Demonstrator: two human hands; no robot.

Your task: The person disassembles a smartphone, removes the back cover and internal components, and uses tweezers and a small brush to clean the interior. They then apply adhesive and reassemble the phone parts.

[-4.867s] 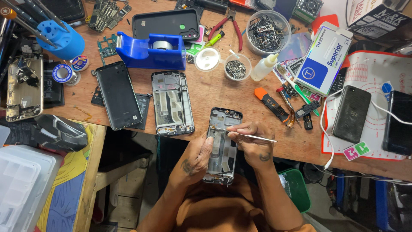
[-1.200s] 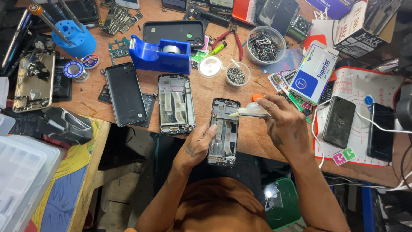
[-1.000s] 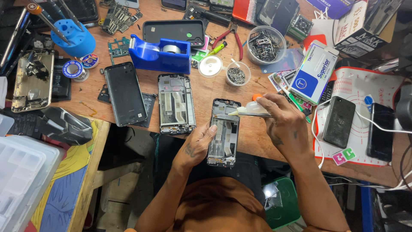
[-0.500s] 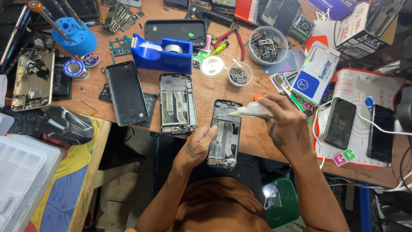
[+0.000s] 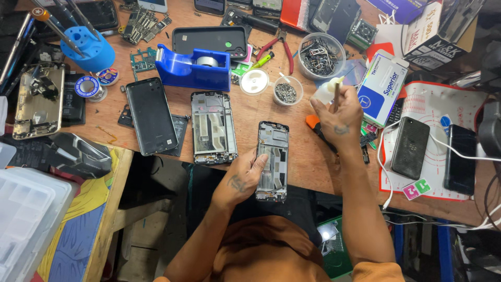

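Fingers of the left hand (image 5: pixel 241 180) curl around the left edge of a stripped phone frame (image 5: pixel 272 161), pinning it at the table (image 5: pixel 292 172) edge near the frame's center. Right hand (image 5: pixel 339 117), right of center, is closed around a small white squeeze bottle (image 5: pixel 326 91) and a thin stick, raised above the frame and apart from it. Nearby: second phone frame (image 5: pixel 213 127) and black back cover (image 5: pixel 151 116) center-left, blue tape dispenser (image 5: pixel 190 67) above them.

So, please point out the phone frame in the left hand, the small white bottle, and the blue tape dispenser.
phone frame (image 5: pixel 273 141), head view, upper middle of the frame.
small white bottle (image 5: pixel 324 93), head view, its body.
blue tape dispenser (image 5: pixel 183 73), head view, its blue side wall.
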